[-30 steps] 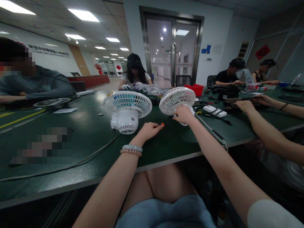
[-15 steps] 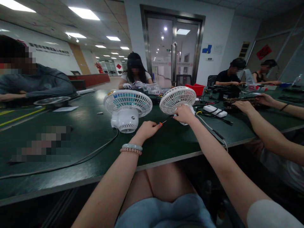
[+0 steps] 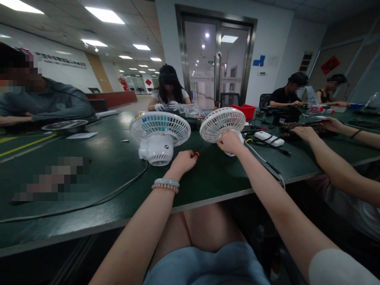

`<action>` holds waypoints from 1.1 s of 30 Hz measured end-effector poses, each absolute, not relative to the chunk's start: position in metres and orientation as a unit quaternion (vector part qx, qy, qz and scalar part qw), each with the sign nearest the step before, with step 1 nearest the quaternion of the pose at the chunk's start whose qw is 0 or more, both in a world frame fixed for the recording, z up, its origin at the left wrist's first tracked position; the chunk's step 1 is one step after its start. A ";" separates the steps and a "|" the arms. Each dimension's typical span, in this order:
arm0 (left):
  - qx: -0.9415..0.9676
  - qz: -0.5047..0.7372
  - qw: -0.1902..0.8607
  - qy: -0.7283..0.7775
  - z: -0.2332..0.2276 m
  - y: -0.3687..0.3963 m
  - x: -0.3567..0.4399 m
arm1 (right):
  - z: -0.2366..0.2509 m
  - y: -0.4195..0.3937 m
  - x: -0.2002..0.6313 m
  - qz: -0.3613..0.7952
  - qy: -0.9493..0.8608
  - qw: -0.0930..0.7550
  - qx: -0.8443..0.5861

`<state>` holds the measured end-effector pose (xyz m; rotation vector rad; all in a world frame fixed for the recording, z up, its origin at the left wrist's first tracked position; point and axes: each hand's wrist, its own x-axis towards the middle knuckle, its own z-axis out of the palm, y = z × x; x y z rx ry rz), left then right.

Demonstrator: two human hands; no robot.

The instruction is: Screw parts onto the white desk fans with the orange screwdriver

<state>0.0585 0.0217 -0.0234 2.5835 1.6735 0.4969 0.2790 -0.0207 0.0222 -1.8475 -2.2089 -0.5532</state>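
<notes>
The left hand (image 3: 184, 161) (two bead bracelets at the wrist) is closed around a small screwdriver (image 3: 198, 152) with an orange handle, just above the dark green table (image 3: 113, 186). Beyond it, the right hand (image 3: 230, 142) is clamped on the base of a white desk fan (image 3: 222, 124). A second white fan (image 3: 159, 136) lies tilted to the left, apart from both hands.

- Left hand (image 3: 183, 161) curled round a little orange-tipped screwdriver (image 3: 197, 153), tip aimed over at the right fan (image 3: 223, 125)
- Right hand (image 3: 230, 142) clamped on that fan's base, grille tilted up
- Second white fan (image 3: 159, 136) just left of it on the green table (image 3: 89, 174), cord trailing off
- White power bank (image 3: 268, 139) and cables further right, co-worker's arms past those
</notes>
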 end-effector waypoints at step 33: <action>0.816 0.203 -0.005 0.542 -0.026 0.020 0.061 | 0.023 -0.023 0.271 -0.176 -0.715 0.141 -0.661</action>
